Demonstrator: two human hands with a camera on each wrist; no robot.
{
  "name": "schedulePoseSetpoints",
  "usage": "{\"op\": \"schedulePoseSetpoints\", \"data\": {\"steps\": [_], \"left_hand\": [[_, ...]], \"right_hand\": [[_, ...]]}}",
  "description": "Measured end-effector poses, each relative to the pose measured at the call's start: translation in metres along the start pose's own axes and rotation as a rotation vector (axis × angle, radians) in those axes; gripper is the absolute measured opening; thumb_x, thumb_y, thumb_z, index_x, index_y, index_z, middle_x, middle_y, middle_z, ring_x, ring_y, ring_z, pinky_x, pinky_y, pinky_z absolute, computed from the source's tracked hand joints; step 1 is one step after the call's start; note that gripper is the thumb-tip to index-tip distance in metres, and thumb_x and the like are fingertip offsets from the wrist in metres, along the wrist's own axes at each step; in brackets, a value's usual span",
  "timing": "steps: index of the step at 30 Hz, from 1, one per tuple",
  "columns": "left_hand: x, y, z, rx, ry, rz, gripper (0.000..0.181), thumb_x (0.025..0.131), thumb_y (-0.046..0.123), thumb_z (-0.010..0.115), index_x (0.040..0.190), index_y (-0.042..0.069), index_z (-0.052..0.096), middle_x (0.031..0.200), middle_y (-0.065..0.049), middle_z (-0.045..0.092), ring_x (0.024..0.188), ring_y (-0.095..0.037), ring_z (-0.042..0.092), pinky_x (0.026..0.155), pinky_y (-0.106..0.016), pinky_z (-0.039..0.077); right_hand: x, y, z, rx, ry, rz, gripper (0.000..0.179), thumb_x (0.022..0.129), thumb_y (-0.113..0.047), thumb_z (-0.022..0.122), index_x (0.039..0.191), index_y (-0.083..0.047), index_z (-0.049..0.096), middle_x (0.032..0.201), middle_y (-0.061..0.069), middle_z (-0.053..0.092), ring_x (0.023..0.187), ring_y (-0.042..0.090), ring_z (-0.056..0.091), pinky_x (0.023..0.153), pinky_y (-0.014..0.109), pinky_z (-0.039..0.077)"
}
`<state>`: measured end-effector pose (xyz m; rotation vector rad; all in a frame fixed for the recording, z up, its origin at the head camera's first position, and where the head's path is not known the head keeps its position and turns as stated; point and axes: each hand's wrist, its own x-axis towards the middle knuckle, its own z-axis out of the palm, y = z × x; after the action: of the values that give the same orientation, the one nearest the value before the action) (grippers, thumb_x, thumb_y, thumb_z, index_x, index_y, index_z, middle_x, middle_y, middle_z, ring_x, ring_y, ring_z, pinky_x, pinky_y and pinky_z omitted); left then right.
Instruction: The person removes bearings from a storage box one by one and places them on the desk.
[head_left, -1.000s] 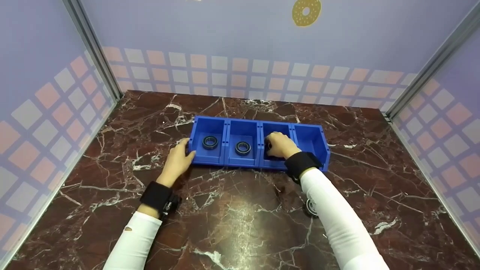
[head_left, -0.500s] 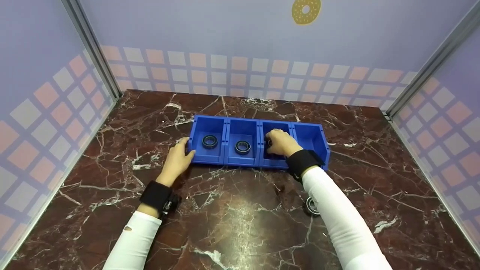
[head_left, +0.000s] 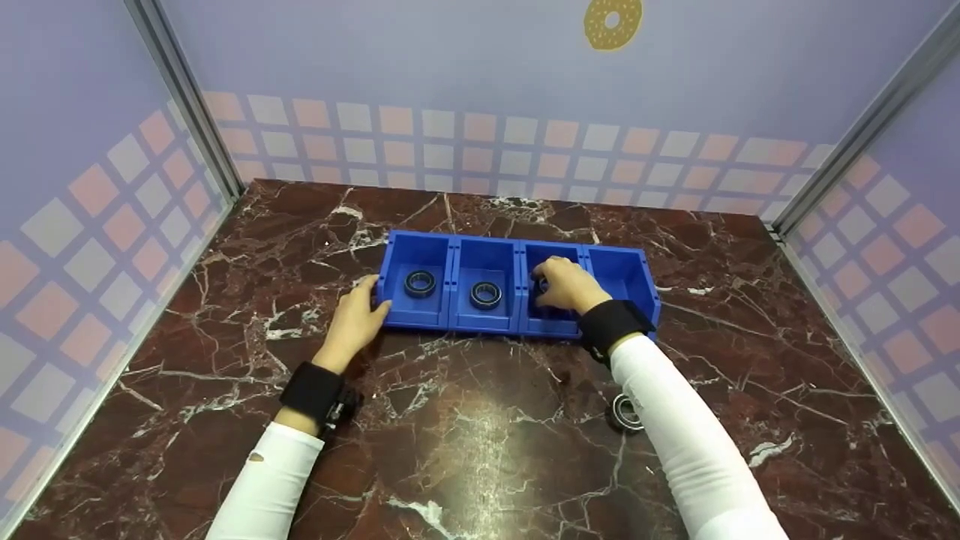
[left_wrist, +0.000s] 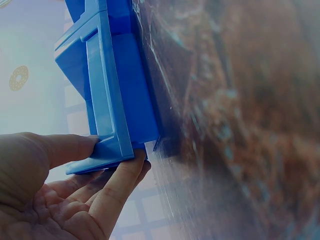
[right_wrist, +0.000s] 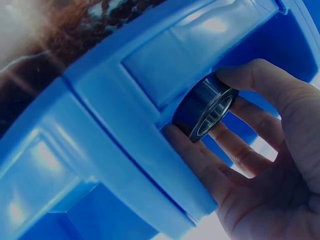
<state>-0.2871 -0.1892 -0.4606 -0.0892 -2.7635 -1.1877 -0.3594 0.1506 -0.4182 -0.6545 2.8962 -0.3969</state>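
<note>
A row of blue storage bins (head_left: 486,321) with four compartments side by side cannot be counted higher than several in words, so I call it the bin row. My left hand (head_left: 355,322) grips its left end wall, thumb (left_wrist: 75,149) on the inner side and fingers outside. Inside the third compartment from the left, my right hand (head_left: 566,285) holds a ball bearing (right_wrist: 205,107) between thumb and fingers, close to the compartment's front lip. One bearing (head_left: 420,284) lies in the leftmost compartment and another bearing (head_left: 486,295) in the second.
Another bearing (head_left: 625,413) lies on the dark marbled table (head_left: 465,435), partly covered by the right sleeve (head_left: 690,442). Patterned panels (head_left: 480,75) wall the table at the back and both sides.
My right wrist has shifted slightly right, with the hand still in the third compartment. More of the bearing on the table shows beside the sleeve. The left hand stays put.
</note>
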Motion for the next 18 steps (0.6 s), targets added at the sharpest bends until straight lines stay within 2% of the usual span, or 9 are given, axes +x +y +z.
{"op": "schedulePoseSetpoints", "data": {"steps": [7,18], "left_hand": [[0.001,0.000,0.000,-0.008,-0.005,-0.009,0.049,0.099,0.001,0.062,0.144,-0.013,0.048,0.138,-0.036,0.056,0.129,-0.049,0.055,0.109,-0.057,0.043],[0.001,0.000,0.000,-0.008,-0.007,-0.006,0.049,0.100,0.001,0.062,0.145,-0.013,0.047,0.139,-0.035,0.055,0.129,-0.049,0.055,0.109,-0.056,0.043]], "right_hand": [[-0.002,-0.002,-0.006,0.017,0.004,-0.003,0.046,0.082,-0.008,0.082,0.124,0.005,0.070,0.123,0.025,0.066,0.117,0.041,0.061,0.101,0.054,0.049],[-0.006,-0.005,-0.017,-0.022,0.012,-0.023,0.044,0.085,-0.005,0.077,0.127,0.005,0.069,0.126,0.026,0.066,0.120,0.042,0.060,0.101,0.055,0.049]]}}
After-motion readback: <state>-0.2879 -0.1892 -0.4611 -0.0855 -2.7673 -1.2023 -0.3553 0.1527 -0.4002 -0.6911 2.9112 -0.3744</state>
